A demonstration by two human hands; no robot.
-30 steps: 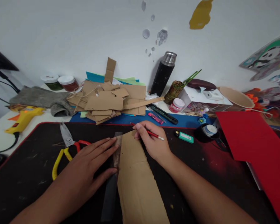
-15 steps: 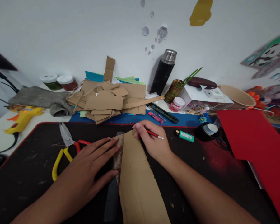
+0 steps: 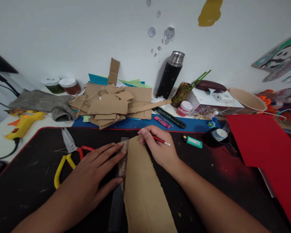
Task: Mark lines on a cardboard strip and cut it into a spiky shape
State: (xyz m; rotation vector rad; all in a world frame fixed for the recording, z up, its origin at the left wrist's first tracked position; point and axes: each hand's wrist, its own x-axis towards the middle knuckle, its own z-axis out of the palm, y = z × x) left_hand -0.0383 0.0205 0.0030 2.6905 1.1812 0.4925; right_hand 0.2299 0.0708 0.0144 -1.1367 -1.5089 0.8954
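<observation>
My left hand [image 3: 99,170] lies flat with fingers spread on a metal ruler [image 3: 122,167], pressing it along the left edge of a long cardboard strip [image 3: 143,184]. My right hand [image 3: 158,145] is closed round a red pencil [image 3: 157,138], its eraser end pointing right. That hand rests at the strip's upper right edge. The pencil's tip shows beyond the fingers, pointing up and left. Scissors [image 3: 72,152] with red and yellow handles lie left of the ruler, partly behind my left hand.
A pile of cardboard scraps [image 3: 109,105] sits at the back. A yellow glue gun [image 3: 24,124] lies at the left. Behind my right hand are a green utility knife [image 3: 171,117] and a black flask [image 3: 169,76]. A teal lighter-like item [image 3: 194,141] and red sheet [image 3: 262,145] are right.
Almost nothing differs. Both hands, the ruler, the pencil and the cardboard strip keep their places; the view has shifted very slightly.
</observation>
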